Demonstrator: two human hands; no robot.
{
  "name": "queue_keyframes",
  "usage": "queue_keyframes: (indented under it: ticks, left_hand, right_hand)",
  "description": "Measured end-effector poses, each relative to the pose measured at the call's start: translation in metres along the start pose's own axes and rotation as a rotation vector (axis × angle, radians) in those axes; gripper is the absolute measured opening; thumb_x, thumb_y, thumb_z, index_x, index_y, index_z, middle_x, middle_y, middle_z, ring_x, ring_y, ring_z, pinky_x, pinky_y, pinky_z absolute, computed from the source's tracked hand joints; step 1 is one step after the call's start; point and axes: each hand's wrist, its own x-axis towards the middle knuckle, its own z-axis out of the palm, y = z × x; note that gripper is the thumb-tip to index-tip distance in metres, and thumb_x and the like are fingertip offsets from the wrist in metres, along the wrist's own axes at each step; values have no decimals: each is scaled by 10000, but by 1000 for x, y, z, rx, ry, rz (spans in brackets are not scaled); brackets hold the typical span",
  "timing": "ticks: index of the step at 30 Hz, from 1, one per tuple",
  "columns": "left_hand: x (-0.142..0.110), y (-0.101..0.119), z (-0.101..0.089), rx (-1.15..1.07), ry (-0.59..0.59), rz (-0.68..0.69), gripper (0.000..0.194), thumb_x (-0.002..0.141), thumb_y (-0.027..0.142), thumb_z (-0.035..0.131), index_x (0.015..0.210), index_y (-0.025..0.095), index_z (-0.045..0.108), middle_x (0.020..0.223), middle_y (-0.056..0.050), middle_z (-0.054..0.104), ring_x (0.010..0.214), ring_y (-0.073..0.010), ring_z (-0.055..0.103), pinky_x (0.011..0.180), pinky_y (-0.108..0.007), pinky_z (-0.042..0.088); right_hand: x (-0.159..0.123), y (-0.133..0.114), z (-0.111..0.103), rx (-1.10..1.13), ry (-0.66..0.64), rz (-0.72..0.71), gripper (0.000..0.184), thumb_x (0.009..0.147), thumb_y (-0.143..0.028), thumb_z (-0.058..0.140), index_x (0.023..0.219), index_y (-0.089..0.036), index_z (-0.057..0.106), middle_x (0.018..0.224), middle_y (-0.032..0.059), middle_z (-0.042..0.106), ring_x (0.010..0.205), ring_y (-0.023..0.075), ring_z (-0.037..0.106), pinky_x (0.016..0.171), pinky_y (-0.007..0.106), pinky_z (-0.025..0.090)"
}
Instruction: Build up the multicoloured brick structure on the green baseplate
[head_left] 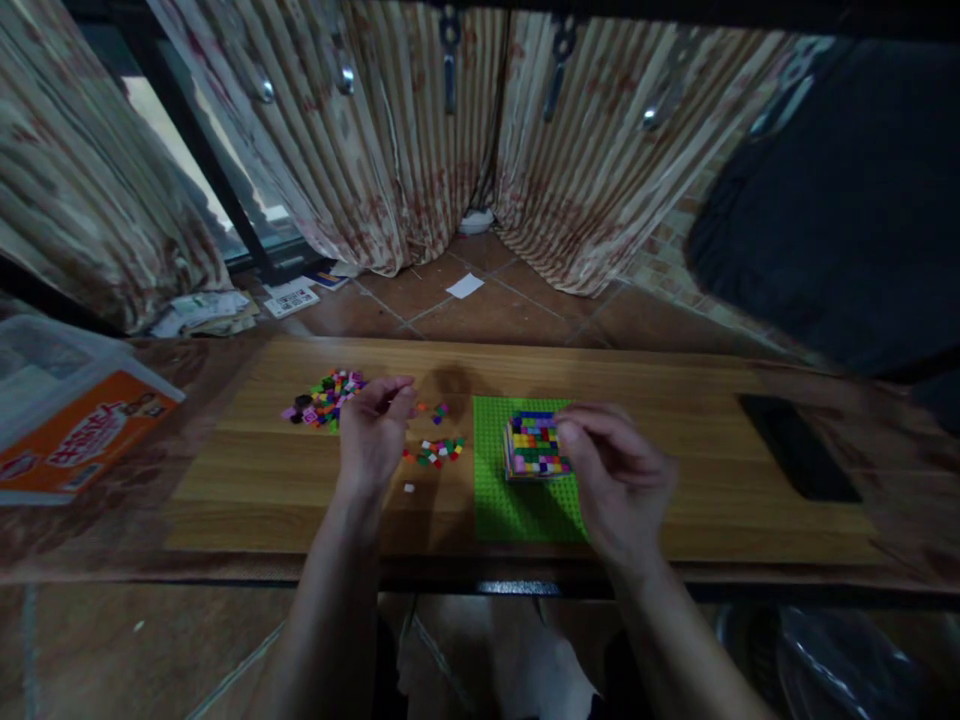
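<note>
A multicoloured block built of toy bricks stands on a green baseplate. My right hand is at the block's right side, thumb and forefinger pinched at its upper right edge; whatever lies between the fingertips is hidden. To the left, my left hand hovers over the wooden board with its fingers curled and thumb against forefinger. Anything in that pinch is too small to make out. Beside it lie a heap of mixed bricks, a small group of loose bricks and a single white brick.
The wooden board lies across a cloth-covered table. At the far left stands a clear plastic tub with an orange label. A black phone-like slab lies at the right. Striped curtains hang beyond the table.
</note>
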Motion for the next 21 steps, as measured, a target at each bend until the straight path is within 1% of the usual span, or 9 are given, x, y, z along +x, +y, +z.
queue_keyframes:
  ticks: [2, 3, 5, 7, 10, 13, 18, 21]
  left_hand:
    - [2, -1, -4, -21, 17, 8, 227, 702, 281, 666, 868, 130, 698, 710, -11, 661, 588, -103, 566, 554, -212, 440]
    - [3, -1, -6, -35, 31, 12, 218, 701, 278, 666, 860, 132, 697, 711, -10, 661, 586, -100, 564, 551, -210, 437]
    - [3, 0, -7, -68, 64, 8, 207, 698, 271, 665, 856, 140, 695, 734, -12, 668, 593, -98, 565, 546, -207, 433]
    - [3, 2, -9, -90, 86, -3, 203, 699, 266, 661, 857, 143, 695, 747, -13, 673, 604, -100, 570, 546, -206, 432]
    - [2, 5, -10, -86, 90, -11, 200, 706, 265, 654, 857, 141, 695, 750, -17, 676, 618, -106, 577, 553, -209, 433]
    - [1, 7, -12, -82, 76, -17, 215, 714, 271, 647, 874, 137, 698, 770, -25, 681, 630, -113, 584, 563, -216, 439]
    - [0, 7, -13, -93, 48, -22, 271, 716, 303, 650, 917, 129, 701, 783, -37, 685, 641, -118, 586, 580, -224, 447]
    - [0, 7, -11, -101, 20, -32, 280, 708, 315, 662, 906, 122, 703, 761, -34, 679, 626, -118, 580, 568, -224, 440]
  right_hand:
    - [-15, -15, 17, -37, -240, -69, 100, 831, -161, 642, 873, -227, 704, 891, 17, 663, 802, 137, 631, 709, 268, 504]
    - [-23, -18, 26, -45, -351, -99, 125, 842, -144, 623, 902, -221, 700, 900, 21, 661, 799, 132, 632, 720, 264, 509]
    - [-38, -16, 45, -45, -529, -117, 164, 876, -127, 561, 941, -211, 686, 902, 30, 663, 854, 139, 635, 760, 268, 516]
    - [-51, -6, 61, -115, -647, -58, 166, 882, -141, 549, 968, -204, 676, 899, 38, 655, 835, 149, 627, 746, 277, 519]
    - [-64, 13, 77, -228, -709, -14, 152, 888, -178, 550, 987, -195, 664, 927, 56, 644, 863, 179, 616, 777, 309, 517]
    - [-71, 25, 87, -329, -717, -34, 142, 888, -185, 547, 978, -186, 656, 931, 70, 623, 869, 196, 604, 792, 321, 510]
    - [-77, 33, 104, -538, -751, -64, 142, 895, -171, 519, 890, -163, 661, 897, 88, 615, 823, 207, 587, 743, 319, 501]
    - [-76, 31, 108, -522, -758, -60, 142, 884, -140, 521, 823, -154, 649, 877, 90, 627, 835, 205, 587, 753, 314, 494]
